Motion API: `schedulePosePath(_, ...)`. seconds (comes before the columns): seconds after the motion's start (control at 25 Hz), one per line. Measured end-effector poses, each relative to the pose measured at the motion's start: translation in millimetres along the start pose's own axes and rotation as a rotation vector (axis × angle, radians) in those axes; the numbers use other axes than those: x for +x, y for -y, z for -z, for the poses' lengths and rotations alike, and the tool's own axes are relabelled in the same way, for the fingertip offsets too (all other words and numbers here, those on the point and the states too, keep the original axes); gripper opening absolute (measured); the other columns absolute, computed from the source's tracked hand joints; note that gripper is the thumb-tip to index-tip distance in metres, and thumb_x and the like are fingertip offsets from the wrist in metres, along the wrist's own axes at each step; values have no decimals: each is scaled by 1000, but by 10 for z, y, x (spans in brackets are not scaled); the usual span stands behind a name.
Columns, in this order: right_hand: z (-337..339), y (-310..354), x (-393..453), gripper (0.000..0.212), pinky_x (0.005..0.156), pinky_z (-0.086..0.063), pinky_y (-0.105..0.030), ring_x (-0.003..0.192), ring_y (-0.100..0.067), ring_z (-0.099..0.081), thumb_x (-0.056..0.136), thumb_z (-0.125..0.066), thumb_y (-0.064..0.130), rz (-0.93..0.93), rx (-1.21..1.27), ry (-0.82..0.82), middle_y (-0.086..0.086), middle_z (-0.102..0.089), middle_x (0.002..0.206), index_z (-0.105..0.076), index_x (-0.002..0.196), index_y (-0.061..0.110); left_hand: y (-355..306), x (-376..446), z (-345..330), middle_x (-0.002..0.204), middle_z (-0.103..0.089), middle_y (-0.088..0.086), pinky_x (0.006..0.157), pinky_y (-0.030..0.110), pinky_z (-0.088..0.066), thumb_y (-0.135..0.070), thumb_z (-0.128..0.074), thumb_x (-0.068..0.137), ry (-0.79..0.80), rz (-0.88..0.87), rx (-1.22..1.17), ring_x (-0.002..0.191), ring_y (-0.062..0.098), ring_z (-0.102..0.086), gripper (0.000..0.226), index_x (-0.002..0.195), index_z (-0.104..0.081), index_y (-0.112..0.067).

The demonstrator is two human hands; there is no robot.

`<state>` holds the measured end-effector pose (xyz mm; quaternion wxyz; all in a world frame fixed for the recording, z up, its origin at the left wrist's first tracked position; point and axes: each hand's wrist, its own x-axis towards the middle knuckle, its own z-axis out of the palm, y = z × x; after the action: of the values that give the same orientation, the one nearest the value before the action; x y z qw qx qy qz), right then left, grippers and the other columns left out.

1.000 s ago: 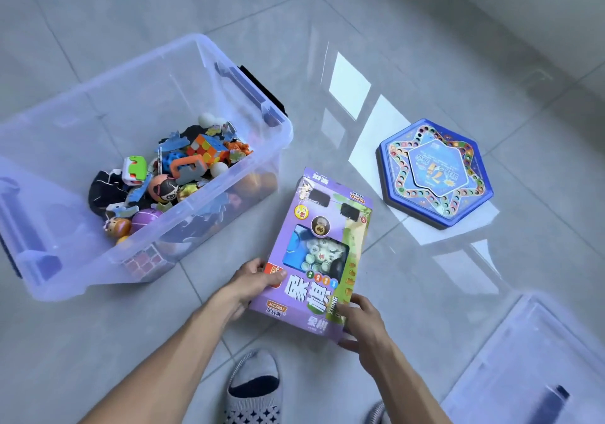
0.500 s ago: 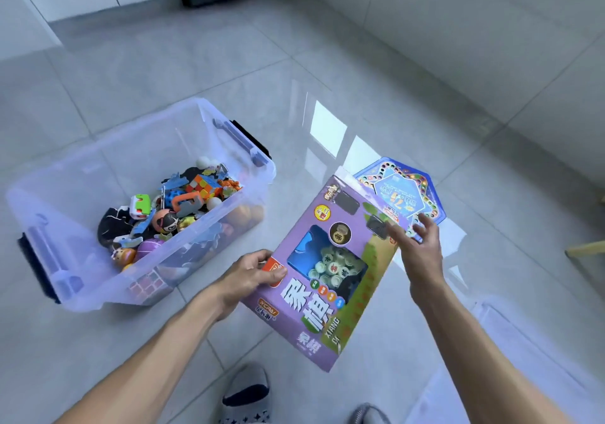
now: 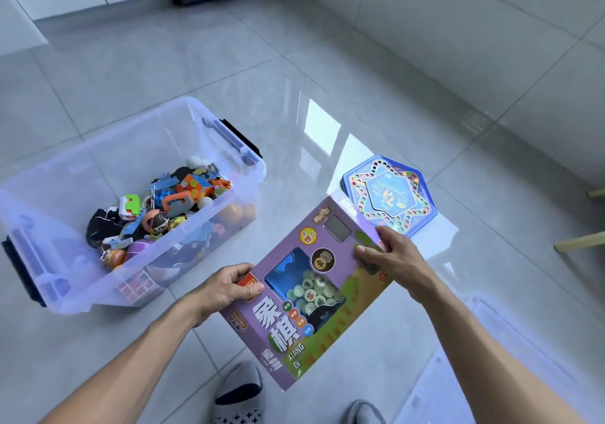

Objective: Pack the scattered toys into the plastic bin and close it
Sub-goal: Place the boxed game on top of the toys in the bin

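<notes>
Right hand (image 3: pixel 389 253) now grips purple box (image 3: pixel 314 296); left hand (image 3: pixel 229 284) unchanged.

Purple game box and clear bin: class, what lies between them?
Bare grey floor tile separates the purple game box from the clear bin, as the head view shows.

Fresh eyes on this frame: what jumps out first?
The purple chess box, front and centre, gripped at its edges by the left hand and right hand. To the left sits the clear plastic bin, open, with toys piled at one end. A blue hexagonal game board lies on the floor just beyond the box.
</notes>
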<state>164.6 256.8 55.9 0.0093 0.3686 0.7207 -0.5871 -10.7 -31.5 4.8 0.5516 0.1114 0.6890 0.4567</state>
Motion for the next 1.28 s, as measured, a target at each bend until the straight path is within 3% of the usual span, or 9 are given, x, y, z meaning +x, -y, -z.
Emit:
schedulePosePath(0.16,-238,-571,-110,20,69,-55,-39,73,-20,-70,80,-79,27,-153,142,-97,-7,-73,92,-70,98,23,287,115,-49,98,-75,3,70,27,-52,-51,-84,47,-266,68,-23,83,18,-69,61,100,-70,-24)
schedulePosePath(0.32,-472,-954,-192,16,66,-49,-35,68,-21,-63,84,-75,24,-257,329,-183,-16,-72,93,-69,98,17,459,121,-174,104,-70,12,69,30,-48,-22,-77,75,-490,56,-489,76,21,-64,34,106,-64,-18)
schedulePosePath(0.4,-561,-1022,-210,17,67,-50,-35,72,-23,-66,86,-72,22,-272,446,-239,-14,-74,96,-69,102,17,508,89,-361,102,-73,14,75,37,-54,-22,-64,90,-539,24,-542,76,24,-67,12,100,-68,-16)
schedulePosePath(0.52,-659,-1066,-235,20,51,-49,-25,56,-13,-62,90,-67,20,-309,496,-269,-1,-70,73,-66,108,11,496,55,-541,93,-76,10,78,46,-57,-25,-48,100,-604,-18,-626,79,29,-71,25,96,-71,-14)
schedulePosePath(0.64,-715,-1031,-271,14,42,-45,-18,45,-6,-57,94,-61,18,-323,542,-238,9,-62,56,-62,105,10,429,22,-537,93,-75,16,81,49,-55,-22,-42,101,-533,-29,-785,80,33,-70,31,103,-69,-8)
schedulePosePath(0.8,-775,-988,-275,13,42,-46,-18,45,-5,-57,95,-60,19,-343,590,-224,11,-62,56,-61,107,13,311,14,-542,80,-75,13,70,44,-57,-29,-62,92,-709,-75,-626,68,30,-68,22,83,-72,-12)
schedulePosePath(0.92,-820,-1012,-267,22,45,-49,-20,51,-7,-59,93,-63,21,-349,593,-252,6,-65,66,-64,112,12,259,-22,-544,81,-76,6,67,38,-59,-35,-77,75,-688,-121,-509,71,25,-71,25,88,-72,-15)
schedulePosePath(1.12,-862,-972,-277,20,42,-46,-16,47,-3,-58,94,-62,18,-314,602,-263,5,-64,65,-62,112,10,341,5,-540,82,-76,-5,70,46,-61,-41,-76,62,-763,-92,-358,75,21,-73,31,88,-71,-24)
schedulePosePath(1.28,-869,-970,-284,22,43,-47,-16,50,-3,-60,92,-63,18,-307,592,-273,1,-67,73,-63,113,9,346,10,-545,80,-76,-6,68,44,-61,-38,-78,66,-786,-84,-362,71,19,-73,26,87,-71,-25)
